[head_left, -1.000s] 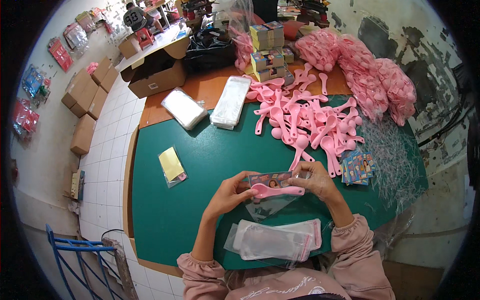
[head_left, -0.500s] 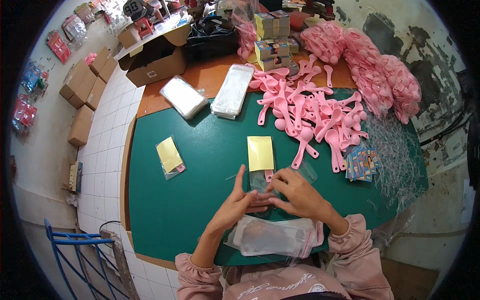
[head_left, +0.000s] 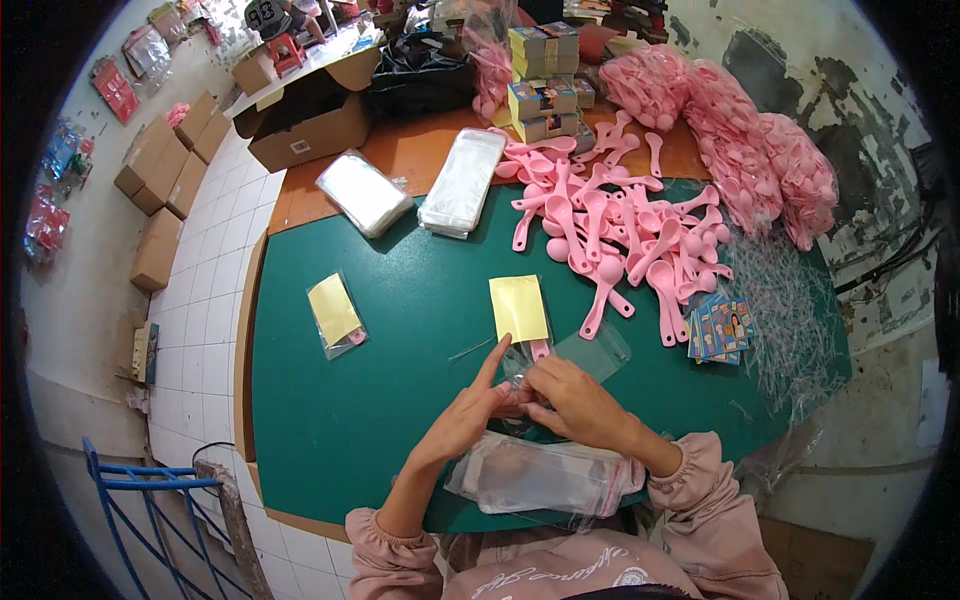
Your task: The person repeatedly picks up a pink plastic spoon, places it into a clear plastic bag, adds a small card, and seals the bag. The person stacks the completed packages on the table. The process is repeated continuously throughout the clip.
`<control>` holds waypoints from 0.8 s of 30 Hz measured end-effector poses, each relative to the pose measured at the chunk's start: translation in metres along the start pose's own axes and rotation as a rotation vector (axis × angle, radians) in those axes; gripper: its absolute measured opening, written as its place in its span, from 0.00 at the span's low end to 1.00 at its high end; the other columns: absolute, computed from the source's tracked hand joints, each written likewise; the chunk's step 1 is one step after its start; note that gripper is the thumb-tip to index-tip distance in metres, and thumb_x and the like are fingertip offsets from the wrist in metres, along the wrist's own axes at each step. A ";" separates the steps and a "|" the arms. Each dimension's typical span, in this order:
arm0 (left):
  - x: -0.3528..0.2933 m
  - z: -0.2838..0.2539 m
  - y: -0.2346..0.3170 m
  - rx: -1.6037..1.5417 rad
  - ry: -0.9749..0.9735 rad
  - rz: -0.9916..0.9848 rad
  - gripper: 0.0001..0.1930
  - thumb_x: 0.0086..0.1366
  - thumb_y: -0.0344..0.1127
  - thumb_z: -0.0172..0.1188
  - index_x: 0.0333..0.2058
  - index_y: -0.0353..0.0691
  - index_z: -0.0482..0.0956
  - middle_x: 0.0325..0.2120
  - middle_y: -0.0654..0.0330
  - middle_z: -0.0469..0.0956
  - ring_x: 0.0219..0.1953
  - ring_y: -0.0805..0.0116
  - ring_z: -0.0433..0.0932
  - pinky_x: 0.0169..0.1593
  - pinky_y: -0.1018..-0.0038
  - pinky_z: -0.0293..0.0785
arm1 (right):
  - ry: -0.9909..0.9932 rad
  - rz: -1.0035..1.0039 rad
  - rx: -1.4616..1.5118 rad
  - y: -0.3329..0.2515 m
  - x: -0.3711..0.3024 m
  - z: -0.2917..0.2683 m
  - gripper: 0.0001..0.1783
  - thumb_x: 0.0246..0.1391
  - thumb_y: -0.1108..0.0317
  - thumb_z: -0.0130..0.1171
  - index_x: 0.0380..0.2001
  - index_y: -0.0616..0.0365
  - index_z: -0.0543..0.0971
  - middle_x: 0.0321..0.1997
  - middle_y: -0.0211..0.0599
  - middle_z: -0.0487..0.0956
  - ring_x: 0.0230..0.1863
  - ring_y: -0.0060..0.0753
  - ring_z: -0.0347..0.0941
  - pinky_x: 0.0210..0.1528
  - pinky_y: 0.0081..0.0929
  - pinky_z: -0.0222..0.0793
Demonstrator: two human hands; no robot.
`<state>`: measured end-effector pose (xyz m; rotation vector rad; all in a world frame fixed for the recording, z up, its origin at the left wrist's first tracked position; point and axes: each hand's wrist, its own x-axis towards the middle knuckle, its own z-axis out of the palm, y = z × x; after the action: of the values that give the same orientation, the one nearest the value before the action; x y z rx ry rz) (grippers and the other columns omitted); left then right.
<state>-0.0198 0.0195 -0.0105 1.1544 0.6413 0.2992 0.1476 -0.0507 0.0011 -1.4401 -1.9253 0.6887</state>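
Head view: both hands are together over the near middle of the green tabletop (head_left: 350, 430). The left hand (head_left: 465, 415) has its index finger stretched long up to the lower edge of a yellow card (head_left: 519, 308), with its other fingers curled in. The right hand (head_left: 580, 400) has its fingers bent and bunched close, tips right by the left hand's. There's crumpled clear film in there, but it's see-through and the knuckles are in the way, so I can't tell which fingers actually grip it.

The card lies flat just ahead of the hands, and a pink handle (head_left: 540, 349) pokes out below it. A loose clear bag (head_left: 595, 352) lies just beyond the right hand.

Room-wise, the left is the roomy side: a wide stretch of green runs from the left hand to a packed pouch (head_left: 336, 314), with more green between that and the left edge. Right and ahead it's tighter, with the pink spoon heap (head_left: 640, 230) and blue cards (head_left: 720, 330). Closest in, a pile of clear bags (head_left: 545, 478) sits at the near edge.
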 end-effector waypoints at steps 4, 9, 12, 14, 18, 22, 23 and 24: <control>0.010 0.004 -0.002 0.037 0.032 0.001 0.26 0.60 0.25 0.41 0.59 0.40 0.53 0.25 0.61 0.72 0.28 0.78 0.72 0.38 0.80 0.70 | 0.037 -0.122 -0.210 -0.006 -0.002 -0.001 0.09 0.44 0.68 0.57 0.27 0.58 0.69 0.28 0.38 0.67 0.31 0.40 0.64 0.35 0.33 0.58; 0.011 0.017 0.003 -0.040 -0.045 0.035 0.23 0.59 0.21 0.39 0.54 0.38 0.59 0.28 0.63 0.73 0.29 0.79 0.72 0.37 0.81 0.70 | -0.125 -0.160 0.001 0.002 -0.009 -0.023 0.09 0.48 0.66 0.56 0.26 0.59 0.68 0.26 0.36 0.65 0.28 0.37 0.63 0.35 0.29 0.56; 0.008 0.026 0.004 -0.022 -0.058 0.002 0.20 0.61 0.24 0.39 0.53 0.37 0.61 0.30 0.60 0.75 0.31 0.77 0.74 0.38 0.81 0.70 | -0.356 -0.078 0.245 0.001 -0.013 -0.057 0.08 0.51 0.66 0.54 0.28 0.58 0.68 0.25 0.33 0.66 0.29 0.30 0.63 0.36 0.28 0.57; 0.008 0.017 0.002 -0.069 -0.016 0.010 0.19 0.63 0.25 0.38 0.53 0.37 0.61 0.33 0.57 0.76 0.34 0.74 0.75 0.39 0.80 0.71 | -0.385 -0.035 0.337 0.006 -0.022 -0.078 0.08 0.50 0.66 0.54 0.28 0.59 0.68 0.25 0.32 0.66 0.29 0.28 0.64 0.34 0.27 0.58; 0.007 0.014 0.011 -0.055 -0.030 -0.008 0.18 0.66 0.29 0.35 0.54 0.40 0.58 0.39 0.49 0.75 0.41 0.66 0.76 0.41 0.77 0.71 | -0.191 0.109 0.250 0.007 -0.037 -0.099 0.09 0.47 0.68 0.57 0.28 0.60 0.69 0.26 0.33 0.67 0.29 0.28 0.65 0.28 0.23 0.61; 0.006 0.017 0.014 -0.032 -0.100 -0.067 0.18 0.67 0.31 0.36 0.55 0.42 0.57 0.39 0.51 0.75 0.40 0.67 0.76 0.39 0.76 0.73 | -0.136 0.092 0.105 -0.006 -0.023 -0.071 0.10 0.45 0.68 0.57 0.31 0.59 0.70 0.31 0.38 0.68 0.32 0.37 0.66 0.34 0.29 0.64; 0.005 0.017 0.015 -0.018 -0.108 -0.096 0.18 0.67 0.32 0.36 0.55 0.43 0.57 0.38 0.52 0.75 0.39 0.67 0.76 0.39 0.76 0.74 | -0.135 0.088 0.110 -0.009 -0.019 -0.063 0.10 0.45 0.68 0.57 0.31 0.59 0.70 0.31 0.38 0.68 0.32 0.37 0.66 0.34 0.29 0.64; 0.005 0.017 0.013 -0.015 -0.104 -0.098 0.18 0.67 0.32 0.36 0.55 0.43 0.57 0.38 0.52 0.75 0.39 0.67 0.76 0.39 0.76 0.74 | -0.095 0.008 0.020 -0.010 -0.016 -0.054 0.11 0.44 0.68 0.58 0.31 0.60 0.70 0.32 0.38 0.68 0.34 0.38 0.66 0.36 0.30 0.63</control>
<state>-0.0044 0.0146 0.0045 1.1134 0.6015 0.1594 0.1845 -0.0668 0.0411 -1.4269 -1.9801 0.7902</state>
